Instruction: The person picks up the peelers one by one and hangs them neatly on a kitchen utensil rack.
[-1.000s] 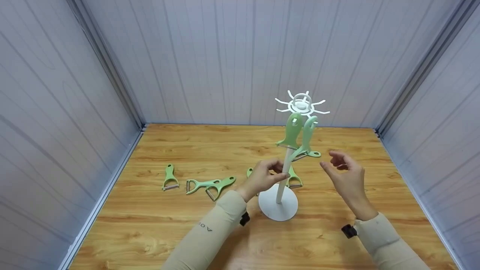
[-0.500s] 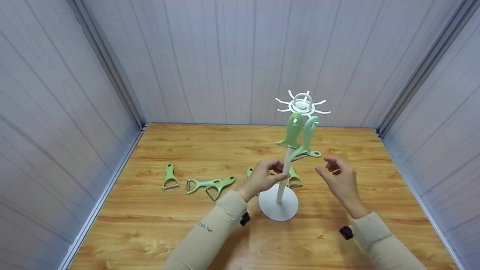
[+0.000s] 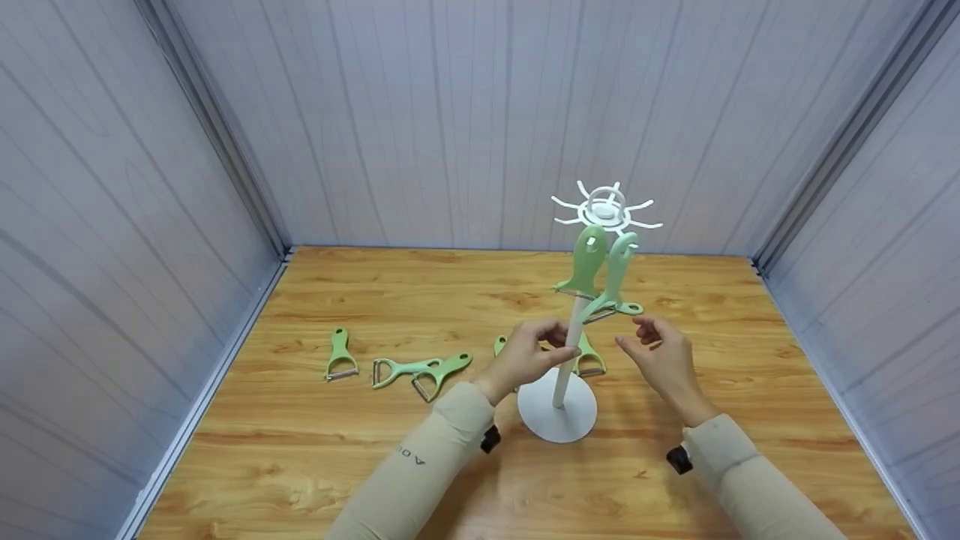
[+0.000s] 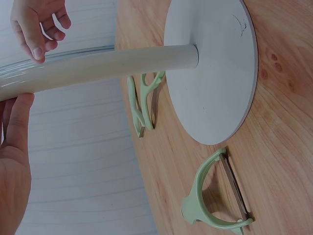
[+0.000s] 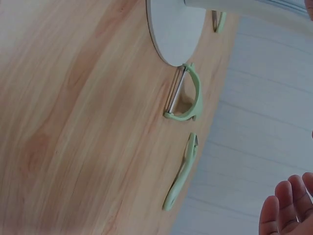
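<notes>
My left hand [image 3: 525, 352] grips the pole [image 3: 562, 382] of a white rack, thumb on one side and fingers on the other. The rack's round base [image 3: 536, 412] stands on the table; hooks [image 3: 649, 224] spread out at its top. From two front hooks hang a green peeler [image 3: 588, 262] and a pale mint peeler [image 3: 617, 270], handles up. To the right of the pole is my right hand [image 3: 667, 367], its fingers loosely bent and holding nothing. Behind the pole lie a green peeler [image 3: 590, 356] and a mint peeler [image 3: 628, 307]; another peeler [image 3: 500, 343] is mostly hidden by my left hand.
On the left side of the wooden table [image 3: 300, 450] lies one green peeler [image 3: 340, 352]. Nearer the rack, a mint peeler [image 3: 401, 369] and a green peeler [image 3: 448, 367] overlap. Pale panel walls [image 3: 420, 135] enclose the back and both sides.
My right hand has moved left, towards the pole, and slightly down. The left hand keeps its grip on the pole, and the hanging peelers look the same.
</notes>
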Motion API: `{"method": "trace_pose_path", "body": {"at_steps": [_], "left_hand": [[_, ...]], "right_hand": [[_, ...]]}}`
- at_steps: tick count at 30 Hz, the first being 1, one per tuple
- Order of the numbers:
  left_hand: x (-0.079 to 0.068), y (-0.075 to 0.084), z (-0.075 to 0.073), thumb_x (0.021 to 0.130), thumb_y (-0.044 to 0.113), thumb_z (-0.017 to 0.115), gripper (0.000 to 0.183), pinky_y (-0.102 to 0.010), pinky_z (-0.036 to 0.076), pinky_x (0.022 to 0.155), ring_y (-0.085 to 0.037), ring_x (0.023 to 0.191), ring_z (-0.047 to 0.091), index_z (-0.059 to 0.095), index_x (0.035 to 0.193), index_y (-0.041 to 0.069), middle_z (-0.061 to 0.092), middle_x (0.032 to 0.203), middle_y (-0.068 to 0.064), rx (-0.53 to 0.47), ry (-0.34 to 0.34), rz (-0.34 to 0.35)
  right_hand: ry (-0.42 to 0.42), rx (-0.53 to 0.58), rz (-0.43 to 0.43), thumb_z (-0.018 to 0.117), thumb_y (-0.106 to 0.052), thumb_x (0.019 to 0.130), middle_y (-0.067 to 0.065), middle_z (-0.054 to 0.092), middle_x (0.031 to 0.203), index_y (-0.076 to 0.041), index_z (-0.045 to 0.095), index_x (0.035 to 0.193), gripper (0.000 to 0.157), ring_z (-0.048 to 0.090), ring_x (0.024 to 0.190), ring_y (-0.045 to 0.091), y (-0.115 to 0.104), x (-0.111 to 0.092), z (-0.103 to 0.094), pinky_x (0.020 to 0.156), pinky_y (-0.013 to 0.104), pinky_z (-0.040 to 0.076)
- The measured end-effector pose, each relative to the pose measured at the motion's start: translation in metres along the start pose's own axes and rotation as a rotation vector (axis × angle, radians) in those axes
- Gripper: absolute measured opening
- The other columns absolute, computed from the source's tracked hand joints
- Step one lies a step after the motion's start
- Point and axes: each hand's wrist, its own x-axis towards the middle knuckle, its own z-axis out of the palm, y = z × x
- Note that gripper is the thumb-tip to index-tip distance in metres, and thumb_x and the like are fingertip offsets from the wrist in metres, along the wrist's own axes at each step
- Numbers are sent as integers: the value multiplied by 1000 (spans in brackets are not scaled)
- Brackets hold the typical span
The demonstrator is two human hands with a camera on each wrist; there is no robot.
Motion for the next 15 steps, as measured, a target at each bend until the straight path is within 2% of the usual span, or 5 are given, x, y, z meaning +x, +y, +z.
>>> {"method": "trace_pose_path", "body": {"at_steps": [5, 9, 15], "left_hand": [[0, -2, 1, 100, 9, 78, 18, -44, 63, 92, -6, 91, 69, 76, 114, -2, 79, 105, -14, -4, -1, 8], [0, -2, 1, 101, 10, 78, 17, -49, 63, 93, -7, 91, 70, 77, 115, 0, 79, 105, -13, -5, 1, 6], [1, -2, 0, 100, 11, 79, 17, -43, 63, 91, -9, 92, 70, 77, 114, 1, 79, 105, -13, 11, 10, 14]], "right_hand": [[-51, 4, 24, 85, -14, 96, 19, 69, 106, 5, 72, 128, 40, 65, 102, 38, 3, 5, 7, 80, 18, 48], [-82, -11, 36, 85, -16, 96, 17, 69, 107, 5, 71, 131, 43, 66, 105, 39, 5, 9, 13, 83, 21, 50], [-115, -39, 39, 85, -15, 95, 24, 69, 111, 6, 70, 132, 45, 67, 107, 42, 8, 16, 23, 93, 39, 55]]}}
